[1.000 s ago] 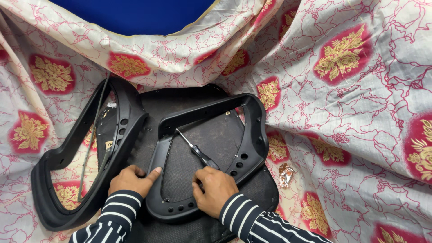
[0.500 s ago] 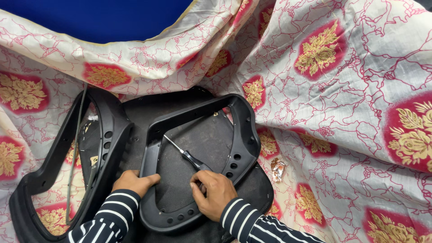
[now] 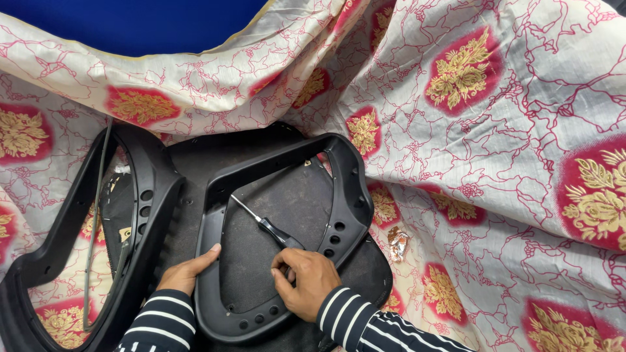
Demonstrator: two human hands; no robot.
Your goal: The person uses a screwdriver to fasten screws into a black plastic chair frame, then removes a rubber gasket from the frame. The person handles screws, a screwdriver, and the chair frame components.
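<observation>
1. One large cloth [image 3: 495, 130], cream with red vein lines and red-and-gold flower patches, covers nearly the whole surface in loose folds; a strip of plain blue [image 3: 150, 19] shows along the top edge.
2. One dark flat panel [image 3: 287, 202] lies on the cloth beneath the work.
3. Two black plastic frames, both open in the middle. The left frame [image 3: 72, 234] lies tilted, with a row of round holes on its inner side and a thin grey strip running along its opening. The right frame [image 3: 345, 195] rests on the dark panel, with small holes along its right and bottom edges.
4. Two hands, both in black-and-white striped sleeves. The left hand [image 3: 186, 274] presses on the right frame's left rim, thumb stretched along it. The right hand [image 3: 306, 280] is curled around the handle of the screwdriver.
5. One screwdriver [image 3: 264, 225], black-handled with a slim metal shaft, its tip against the frame's inner left edge.
6. One crumpled foil scrap [image 3: 396, 242] lies on the cloth, just right of the frame.
</observation>
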